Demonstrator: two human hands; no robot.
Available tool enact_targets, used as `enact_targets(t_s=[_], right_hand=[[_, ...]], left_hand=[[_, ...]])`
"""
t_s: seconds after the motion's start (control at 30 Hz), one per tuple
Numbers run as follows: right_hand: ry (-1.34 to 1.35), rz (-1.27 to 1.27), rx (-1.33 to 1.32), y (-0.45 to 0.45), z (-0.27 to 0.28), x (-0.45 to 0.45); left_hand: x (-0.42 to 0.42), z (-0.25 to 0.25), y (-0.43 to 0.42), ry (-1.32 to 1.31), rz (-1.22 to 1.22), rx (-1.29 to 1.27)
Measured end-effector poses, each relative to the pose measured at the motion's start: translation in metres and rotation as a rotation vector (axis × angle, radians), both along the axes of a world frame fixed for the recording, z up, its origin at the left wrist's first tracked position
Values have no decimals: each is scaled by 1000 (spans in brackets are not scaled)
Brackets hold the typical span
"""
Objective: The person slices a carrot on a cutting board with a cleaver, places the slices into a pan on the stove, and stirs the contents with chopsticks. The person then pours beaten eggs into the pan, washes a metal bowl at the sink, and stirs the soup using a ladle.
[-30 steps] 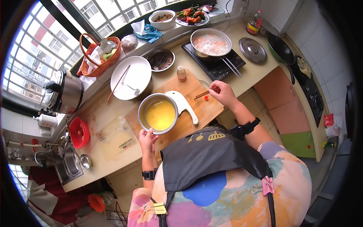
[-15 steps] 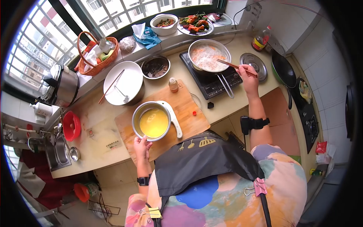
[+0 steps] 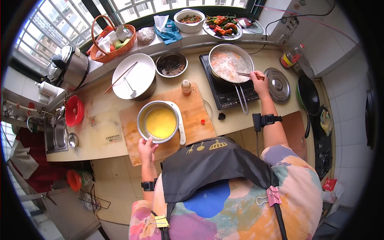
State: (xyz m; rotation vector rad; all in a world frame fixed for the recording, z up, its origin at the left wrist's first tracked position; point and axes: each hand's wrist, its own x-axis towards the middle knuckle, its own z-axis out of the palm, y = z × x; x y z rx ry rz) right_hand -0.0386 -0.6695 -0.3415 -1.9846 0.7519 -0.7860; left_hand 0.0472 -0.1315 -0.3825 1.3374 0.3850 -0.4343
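Clock: 12 is straight ahead of the person at the counter.
Right hand: the right hand [image 3: 261, 85] has its fingers closed round a pair of slim brown chopsticks [image 3: 245, 74] at 12 o'clock, by the rim of the round steel pot [image 3: 210, 60] with a long wire handle.
Left hand: at 10 o'clock, the left hand [image 3: 147, 151] pinches the near rim of the round steel bowl [image 3: 139, 123] of yellow liquid [image 3: 161, 122], thumb on top, other fingers loosely curled.
Change: the chopsticks have gone from over the pale wooden cutting board [image 3: 196, 108] to the pot, and their tips now meet its foamy, orange-flecked contents [image 3: 228, 63]. To my eye, that puts the work at the pot, with the bowl merely steadied.
Against the earlier view: the right hand has come closer to the pot's rim; the left keeps its grip.
Bowl: over the board, beside the white-handled cleaver [image 3: 182, 134]; I cannot tell whether its base touches down.
Pot: on the flat black cooker [image 3: 230, 100]; the round steel lid [image 3: 279, 86] lies at 1 o'clock.
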Motion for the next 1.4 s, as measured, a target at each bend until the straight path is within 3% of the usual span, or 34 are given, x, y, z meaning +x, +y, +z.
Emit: enact_targets(t_s=[0.17, 0.37, 0.43, 0.53, 0.73, 0.83, 0.97, 1.07, 1.4], right_hand=[[-126, 97, 121, 48, 33, -24], [-142, 234, 62, 66, 18, 15], [-115, 210, -98, 59, 4, 29], [-85, 104, -133, 30, -10, 29], [-147, -76, 3, -12, 6, -18], [-147, -167, -52, -9, 27, -23], [-140, -141, -242, -40, 0, 11], [-104, -55, -100, -33, -22, 33], [-45, 199, -50, 58, 18, 19]], left_hand=[[0, 2, -5, -4, 16, 21], [6, 5, -17, -6, 5, 17], [8, 4, -20, -7, -8, 4], [9, 5, -22, -7, -13, -2], [7, 6, -24, -7, -16, -8], [6, 8, -23, -2, -9, -1], [7, 7, -18, 8, -31, 5], [9, 8, -17, 6, -15, 6], [14, 9, -14, 1, -2, -24]])
